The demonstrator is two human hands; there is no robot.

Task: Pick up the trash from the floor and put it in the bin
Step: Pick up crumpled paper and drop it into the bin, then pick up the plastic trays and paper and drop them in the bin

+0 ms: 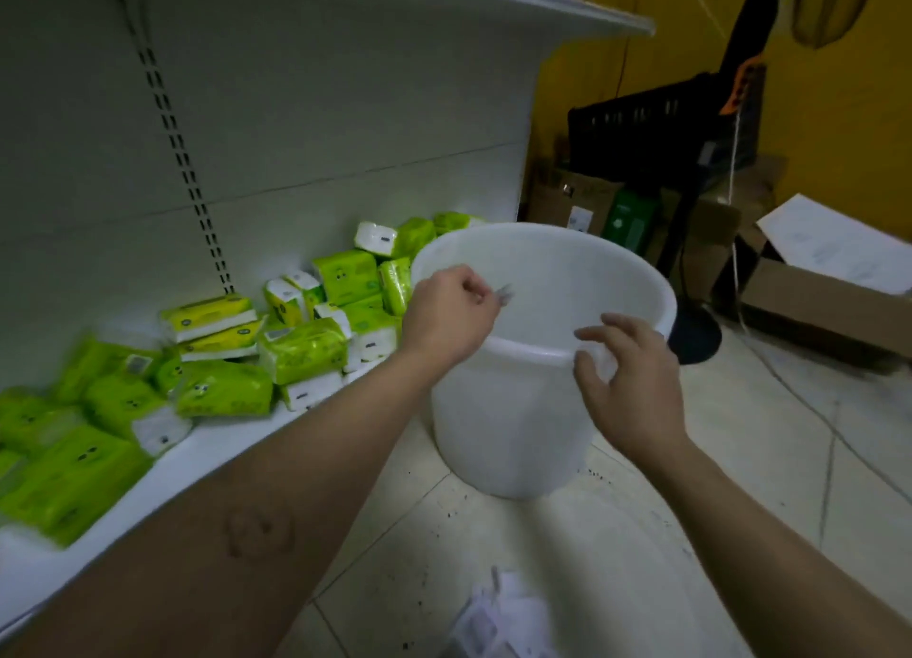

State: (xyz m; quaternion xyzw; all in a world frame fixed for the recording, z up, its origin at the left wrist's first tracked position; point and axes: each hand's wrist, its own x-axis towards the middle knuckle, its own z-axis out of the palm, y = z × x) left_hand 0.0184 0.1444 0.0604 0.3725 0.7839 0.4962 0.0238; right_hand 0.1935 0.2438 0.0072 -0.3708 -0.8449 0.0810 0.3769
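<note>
Nearest, a crumpled white paper wad point(498, 623) lies on the pale tiled floor point(770, 460), below and between both forearms, well apart from either hand. It looks light, soft and crushable; a loose pinch anywhere on the folds should do. Beyond, the right hand point(629, 386) hangs spread and empty at the near rim of the white plastic bin point(518, 425). The left hand point(451, 309), over the bin's mouth, pinches a small greyish scrap point(504, 293).
</note>
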